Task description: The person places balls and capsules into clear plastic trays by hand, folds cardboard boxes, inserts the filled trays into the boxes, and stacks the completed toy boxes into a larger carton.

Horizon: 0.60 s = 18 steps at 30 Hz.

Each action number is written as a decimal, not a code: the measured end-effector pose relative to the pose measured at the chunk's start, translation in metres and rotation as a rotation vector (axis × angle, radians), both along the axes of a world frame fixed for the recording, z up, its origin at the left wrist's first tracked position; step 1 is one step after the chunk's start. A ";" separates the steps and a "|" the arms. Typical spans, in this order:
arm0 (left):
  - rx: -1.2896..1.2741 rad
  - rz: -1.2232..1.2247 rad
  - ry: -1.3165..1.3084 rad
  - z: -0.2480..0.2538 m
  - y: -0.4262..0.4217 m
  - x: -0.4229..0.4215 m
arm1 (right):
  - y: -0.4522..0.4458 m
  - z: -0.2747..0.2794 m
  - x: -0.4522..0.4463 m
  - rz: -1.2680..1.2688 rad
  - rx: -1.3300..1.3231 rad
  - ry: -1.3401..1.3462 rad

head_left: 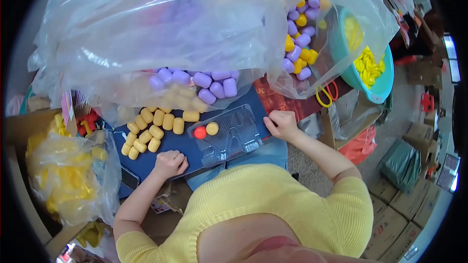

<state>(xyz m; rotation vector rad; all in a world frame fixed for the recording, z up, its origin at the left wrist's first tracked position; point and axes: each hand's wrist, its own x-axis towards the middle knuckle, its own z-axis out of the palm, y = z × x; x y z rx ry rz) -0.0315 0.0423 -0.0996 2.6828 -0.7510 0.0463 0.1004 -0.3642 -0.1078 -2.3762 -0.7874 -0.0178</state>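
Note:
My left hand (170, 163) rests with curled fingers at the near edge of the blue work surface (187, 152), just below a group of tan capsule-shaped pieces (155, 132). Nothing shows in it. My right hand (282, 124) is closed beside the right end of a clear plastic tray (229, 134); whatever it holds, if anything, is hidden. On the tray's left part a red round piece (200, 132) and a tan round piece (212, 128) sit side by side. Purple pieces (214, 85) spill from a large clear bag (161, 34) behind the tan ones.
At the right, a teal basin (378, 96) holds yellow pieces (369, 66). A second bag has purple and orange pieces (302, 40). Yellow and red scissor-like handles (324, 96) lie below it. A bag of yellow items (63, 180) and a phone (129, 178) are at the left.

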 end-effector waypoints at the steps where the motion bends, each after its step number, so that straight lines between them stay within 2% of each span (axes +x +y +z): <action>1: -0.006 0.006 0.009 0.001 -0.001 0.001 | 0.002 0.000 -0.001 0.005 -0.008 -0.020; 4: -0.016 0.036 0.011 0.009 -0.005 0.003 | 0.008 0.007 0.006 0.035 -0.025 -0.108; 14: 0.047 0.051 0.007 0.007 -0.008 0.004 | 0.010 0.003 0.004 -0.045 -0.076 -0.156; 18: 0.109 0.120 0.111 0.019 -0.018 -0.006 | 0.007 0.002 0.003 -0.066 0.000 -0.047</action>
